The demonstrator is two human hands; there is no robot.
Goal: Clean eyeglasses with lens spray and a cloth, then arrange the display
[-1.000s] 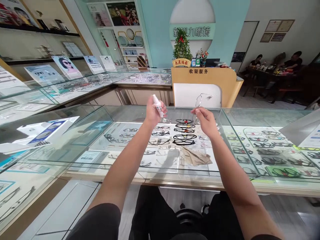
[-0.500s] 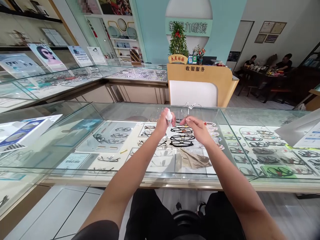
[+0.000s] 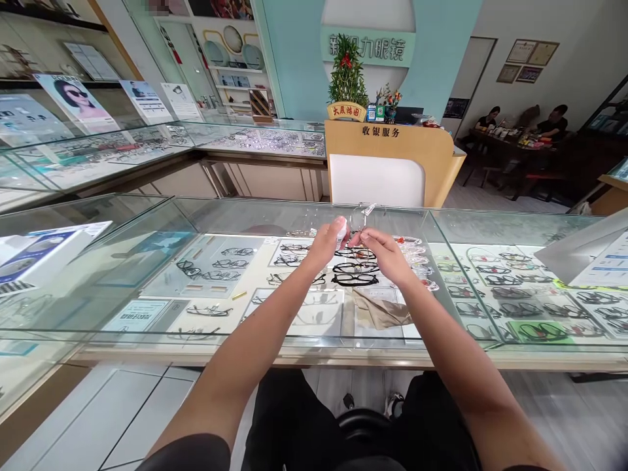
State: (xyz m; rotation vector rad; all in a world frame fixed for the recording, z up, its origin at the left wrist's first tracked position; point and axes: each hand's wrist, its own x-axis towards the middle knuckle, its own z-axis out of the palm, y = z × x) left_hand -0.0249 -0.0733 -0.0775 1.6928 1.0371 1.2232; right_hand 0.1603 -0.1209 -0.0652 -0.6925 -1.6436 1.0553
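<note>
While a small white plastic bottle point(image 3: 342, 230) is gripped by the curled fingers of the left hand point(image 3: 324, 244), a pair of thin-rimmed, clear-lensed eyeglasses point(image 3: 358, 220) is pinched between the nearly closed thumb and fingers of the right hand point(image 3: 386, 254). The eyeglasses are held upright just beyond the right fingertips, close beside the bottle, with a small white tag point(image 3: 369, 209) attached; whether bottle and eyeglasses touch cannot be told. Beneath both hands, a long clear glass display case point(image 3: 230, 219) is set, its rows of frames partly hidden by hands and forearms. Nearer the body than the right hand, a crumpled beige cloth point(image 3: 383, 309) is laid. Black-framed spectacles point(image 3: 355, 280) are seen below the gap between the hands. Beyond both, a pale wooden counter point(image 3: 392, 145) is placed.
</note>
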